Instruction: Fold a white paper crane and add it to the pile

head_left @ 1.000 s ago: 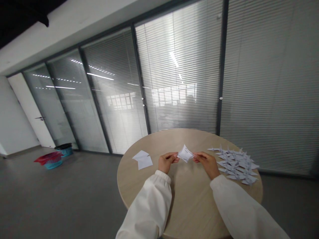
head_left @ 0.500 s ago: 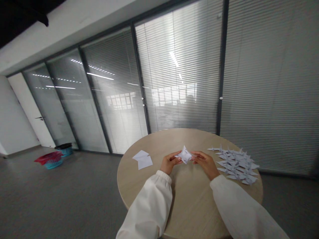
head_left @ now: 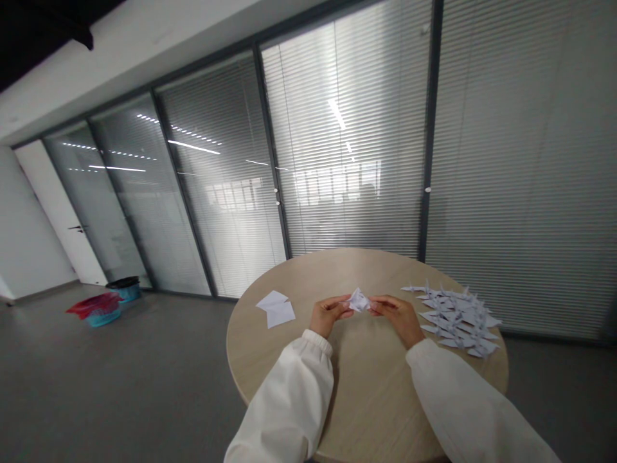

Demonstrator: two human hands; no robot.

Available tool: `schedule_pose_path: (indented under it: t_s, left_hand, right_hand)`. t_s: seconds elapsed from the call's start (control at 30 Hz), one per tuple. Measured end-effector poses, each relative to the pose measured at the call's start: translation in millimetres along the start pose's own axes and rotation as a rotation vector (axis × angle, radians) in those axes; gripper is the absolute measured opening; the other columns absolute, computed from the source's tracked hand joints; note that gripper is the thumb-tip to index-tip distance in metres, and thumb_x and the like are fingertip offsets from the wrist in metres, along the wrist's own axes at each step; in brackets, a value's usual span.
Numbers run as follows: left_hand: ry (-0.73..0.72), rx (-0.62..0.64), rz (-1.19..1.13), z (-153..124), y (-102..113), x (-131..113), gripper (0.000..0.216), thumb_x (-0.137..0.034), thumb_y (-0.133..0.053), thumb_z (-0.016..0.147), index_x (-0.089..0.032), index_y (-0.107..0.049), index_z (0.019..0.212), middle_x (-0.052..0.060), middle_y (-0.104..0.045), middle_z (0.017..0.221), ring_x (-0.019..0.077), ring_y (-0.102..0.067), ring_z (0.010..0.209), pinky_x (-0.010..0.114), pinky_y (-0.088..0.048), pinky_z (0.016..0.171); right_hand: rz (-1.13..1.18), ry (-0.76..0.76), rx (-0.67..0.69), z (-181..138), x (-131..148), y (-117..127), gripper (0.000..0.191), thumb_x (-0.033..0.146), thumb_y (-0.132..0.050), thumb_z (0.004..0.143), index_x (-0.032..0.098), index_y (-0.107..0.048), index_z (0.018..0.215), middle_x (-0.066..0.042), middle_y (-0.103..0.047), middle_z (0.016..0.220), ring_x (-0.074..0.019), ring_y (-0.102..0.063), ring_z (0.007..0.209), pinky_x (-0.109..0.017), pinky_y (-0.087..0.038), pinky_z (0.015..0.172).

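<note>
Over the round wooden table, both of my hands pinch a small folded piece of white paper. My left hand grips its left side with closed fingers. My right hand grips its right side the same way. The paper sits between my fingertips, partly collapsed into a compact pointed shape. Both arms wear white sleeves.
A pile of several folded white paper cranes lies on the table's right side. Flat white paper sheets lie at the left. Glass walls with blinds stand behind. Red and blue baskets sit on the floor far left.
My hands have drawn closer together and the paper has been squeezed from an open diamond shape into a smaller, more folded form.
</note>
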State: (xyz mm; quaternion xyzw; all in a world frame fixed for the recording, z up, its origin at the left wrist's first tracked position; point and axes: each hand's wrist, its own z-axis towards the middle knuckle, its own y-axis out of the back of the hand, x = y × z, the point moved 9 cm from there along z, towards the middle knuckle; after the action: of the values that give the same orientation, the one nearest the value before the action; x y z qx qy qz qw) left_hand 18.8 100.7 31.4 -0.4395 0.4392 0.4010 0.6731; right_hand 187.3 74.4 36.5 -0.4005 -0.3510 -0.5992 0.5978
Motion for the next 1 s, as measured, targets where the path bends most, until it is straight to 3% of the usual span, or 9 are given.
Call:
schedule_pose_path:
  t_s: [0.3,0.53,0.67,0.83,1.0]
  left_hand:
    - [-0.002,-0.012,0.049,-2,-2,-1,0.04,-0.032,-0.075,0.05,-0.008,-0.068,0.081,0.009,-0.068,0.074,0.017,-0.062,0.066,0.033,-0.052,0.071]
    - [-0.067,-0.021,0.154,-3,-4,-6,0.033,-0.037,-0.071,0.055,-0.011,-0.062,0.073,0.003,-0.062,0.061,0.0146,-0.06,0.061,0.026,-0.053,0.056]
    - [-0.098,-0.041,0.169,-4,-3,-8,0.037,-0.039,-0.068,0.058,-0.015,-0.054,0.083,-0.002,-0.057,0.058,0.0139,-0.06,0.06,0.023,-0.051,0.05]
    - [-0.115,-0.069,0.136,-5,0,-9,0.055,-0.037,-0.069,0.058,-0.018,-0.05,0.105,-0.002,-0.059,0.061,0.0125,-0.059,0.06,0.026,-0.052,0.056]
    - [-0.043,-0.095,0.097,-2,3,1,0.043,-0.037,-0.072,0.053,-0.01,-0.063,0.085,0.005,-0.065,0.069,0.0131,-0.06,0.063,0.026,-0.051,0.062]
  right_hand:
    - [0.02,-0.008,0.036,-2,3,-9,0.039,0.048,-0.062,0.065,0.016,-0.067,0.085,-0.007,-0.067,0.085,-0.0221,-0.062,0.077,-0.034,-0.054,0.067]
    - [-0.018,-0.021,0.01,-2,0,-7,0.036,0.045,-0.065,0.062,0.015,-0.063,0.081,-0.006,-0.066,0.075,-0.0186,-0.061,0.067,-0.028,-0.052,0.057]
    - [0.013,-0.026,0.024,-2,-2,-9,0.041,0.045,-0.067,0.06,0.015,-0.06,0.087,-0.007,-0.065,0.078,-0.0191,-0.061,0.07,-0.028,-0.052,0.056]
    - [0.037,-0.045,0.035,-1,-7,-11,0.047,0.045,-0.065,0.062,0.014,-0.059,0.097,-0.007,-0.065,0.079,-0.0197,-0.061,0.071,-0.028,-0.051,0.056]
    - [0.004,-0.104,0.106,-2,-18,-19,0.042,0.05,-0.061,0.064,0.013,-0.065,0.082,-0.009,-0.067,0.074,-0.0203,-0.063,0.066,-0.029,-0.051,0.057]
